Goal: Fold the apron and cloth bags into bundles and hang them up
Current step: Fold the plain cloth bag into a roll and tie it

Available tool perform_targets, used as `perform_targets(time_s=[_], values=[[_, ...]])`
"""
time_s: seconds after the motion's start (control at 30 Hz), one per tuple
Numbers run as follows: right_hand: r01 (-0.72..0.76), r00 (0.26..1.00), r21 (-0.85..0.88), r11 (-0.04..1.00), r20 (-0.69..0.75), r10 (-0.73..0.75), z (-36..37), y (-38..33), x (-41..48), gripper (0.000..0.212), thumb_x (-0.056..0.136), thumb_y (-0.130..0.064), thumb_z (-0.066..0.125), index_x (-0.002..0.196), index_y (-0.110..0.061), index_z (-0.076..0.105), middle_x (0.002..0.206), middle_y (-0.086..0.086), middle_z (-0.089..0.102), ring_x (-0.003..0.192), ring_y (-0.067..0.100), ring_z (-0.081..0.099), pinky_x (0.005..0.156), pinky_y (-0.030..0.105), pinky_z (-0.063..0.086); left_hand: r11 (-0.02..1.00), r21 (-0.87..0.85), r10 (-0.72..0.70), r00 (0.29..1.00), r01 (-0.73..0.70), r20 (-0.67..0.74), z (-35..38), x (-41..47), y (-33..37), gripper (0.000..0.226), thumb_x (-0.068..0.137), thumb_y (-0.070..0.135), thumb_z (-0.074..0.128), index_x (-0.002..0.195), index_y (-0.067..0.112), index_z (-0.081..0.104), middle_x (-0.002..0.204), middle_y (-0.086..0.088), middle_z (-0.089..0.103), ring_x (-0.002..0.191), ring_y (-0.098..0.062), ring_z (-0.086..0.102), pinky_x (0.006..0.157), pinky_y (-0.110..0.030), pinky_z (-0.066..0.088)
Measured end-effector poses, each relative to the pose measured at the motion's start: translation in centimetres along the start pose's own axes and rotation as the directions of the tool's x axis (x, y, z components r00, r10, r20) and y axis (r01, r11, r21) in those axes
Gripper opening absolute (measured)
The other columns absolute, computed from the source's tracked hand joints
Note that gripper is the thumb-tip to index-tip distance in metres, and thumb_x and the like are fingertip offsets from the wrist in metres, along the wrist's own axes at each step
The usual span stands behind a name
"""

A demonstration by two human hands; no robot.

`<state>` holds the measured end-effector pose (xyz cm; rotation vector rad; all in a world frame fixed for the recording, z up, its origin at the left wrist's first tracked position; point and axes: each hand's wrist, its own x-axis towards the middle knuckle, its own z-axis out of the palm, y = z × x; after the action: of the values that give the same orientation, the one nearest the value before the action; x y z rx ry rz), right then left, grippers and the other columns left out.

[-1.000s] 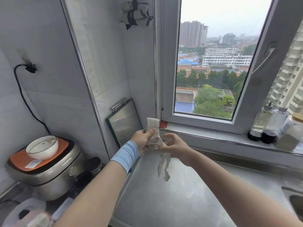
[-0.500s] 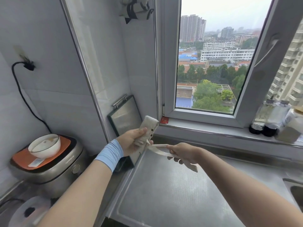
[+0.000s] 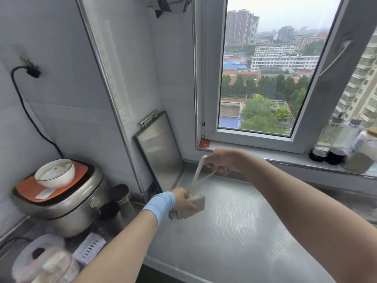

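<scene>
Two bare forearms and hands. A wide, light blue band (image 3: 160,205) of soft-looking fabric wraps the left wrist, just behind the left hand (image 3: 183,200). The right hand (image 3: 220,163) and wrist are bare.

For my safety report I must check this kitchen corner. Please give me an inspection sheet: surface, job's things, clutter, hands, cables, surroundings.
Surface: steel counter; the hands work above it.
Job's things: folded cloth bag in the left hand, its strap stretched up to the right hand; another bundle hangs high on the wall.
Clutter: rice cooker with a bowl on top; steel board leaning on the wall; jars on the sill.
Hands: left hand grips the bag; right hand grips the strap.
Cables: black cable from the wall socket down behind the cooker.
Surroundings: tiled walls; window showing city buildings.
</scene>
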<state>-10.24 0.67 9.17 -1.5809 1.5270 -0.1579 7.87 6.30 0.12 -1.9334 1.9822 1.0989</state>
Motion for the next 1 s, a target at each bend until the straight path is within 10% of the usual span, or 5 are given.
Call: perform_targets(time_s=[0.2, 0.37, 0.5, 0.67, 1.0], values=[[0.089, 0.896, 0.255, 0.963, 0.403, -0.189, 0.3, 3.8, -1.0, 0.025, 0.100, -0.025, 0.051, 0.077, -0.017, 0.055, 0.071, -0.001, 0.046, 0.055, 0.015, 0.036, 0.061, 0.028, 0.043, 0.783, -0.619, -0.131, 0.957, -0.061, -0.260, -0.6, 1.4, -3.5, 0.038, 0.080, 0.041, 0.075, 0.106, 0.016, 0.064, 0.085, -0.009, 0.069, 0.064, -0.026, 0.066, 0.051, -0.036, 0.056], [-0.191, 0.790, 0.617, 0.763, 0.558, -0.253, 4.0, 9.8, 0.7, 0.019, 0.095, -0.024, 0.046, 0.078, -0.019, 0.053, 0.077, -0.002, 0.044, 0.063, 0.017, 0.038, 0.081, 0.038, 0.048, 0.418, -0.868, 0.037, 0.960, -0.269, -0.279, -1.1, 2.1, -3.4, 0.012, 0.085, 0.012, 0.070, 0.097, 0.012, 0.067, 0.072, -0.012, 0.061, 0.048, -0.018, 0.055, 0.048, -0.024, 0.042], [-0.368, 0.888, 0.688, 0.625, 0.460, 0.016, 7.0, 13.0, 2.9, 0.026, 0.089, -0.028, 0.050, 0.065, -0.021, 0.045, 0.066, -0.001, 0.034, 0.053, 0.018, 0.027, 0.074, 0.036, 0.051, 0.615, -0.740, 0.222, 0.960, -0.273, -0.171, -0.8, 2.0, -2.1, 0.028, 0.079, 0.005, 0.074, 0.101, 0.022, 0.073, 0.081, -0.004, 0.072, 0.063, -0.014, 0.065, 0.062, -0.029, 0.050], [-0.376, 0.926, 0.623, 0.686, 0.277, 0.256, 7.5, 13.4, 5.9, 0.028, 0.094, -0.032, 0.051, 0.070, -0.020, 0.043, 0.057, -0.005, 0.038, 0.044, 0.014, 0.027, 0.062, 0.026, 0.043, 0.747, -0.611, 0.310, 0.950, -0.263, -0.031, 2.2, 4.0, -1.1, 0.047, 0.070, 0.004, 0.076, 0.110, 0.029, 0.073, 0.087, 0.000, 0.070, 0.072, -0.013, 0.057, 0.067, -0.026, 0.050], [-0.011, 0.987, 0.333, 0.943, -0.149, 0.064, 11.4, 13.8, 9.8, 0.012, 0.077, -0.014, 0.058, 0.066, -0.015, 0.062, 0.065, 0.001, 0.056, 0.059, 0.018, 0.049, 0.055, 0.025, 0.039, 0.951, -0.161, 0.196, 0.920, -0.263, -0.340, 10.1, 11.4, -2.5, 0.014, 0.075, 0.017, 0.071, 0.086, 0.024, 0.074, 0.089, 0.011, 0.068, 0.091, -0.015, 0.063, 0.088, -0.022, 0.050]])
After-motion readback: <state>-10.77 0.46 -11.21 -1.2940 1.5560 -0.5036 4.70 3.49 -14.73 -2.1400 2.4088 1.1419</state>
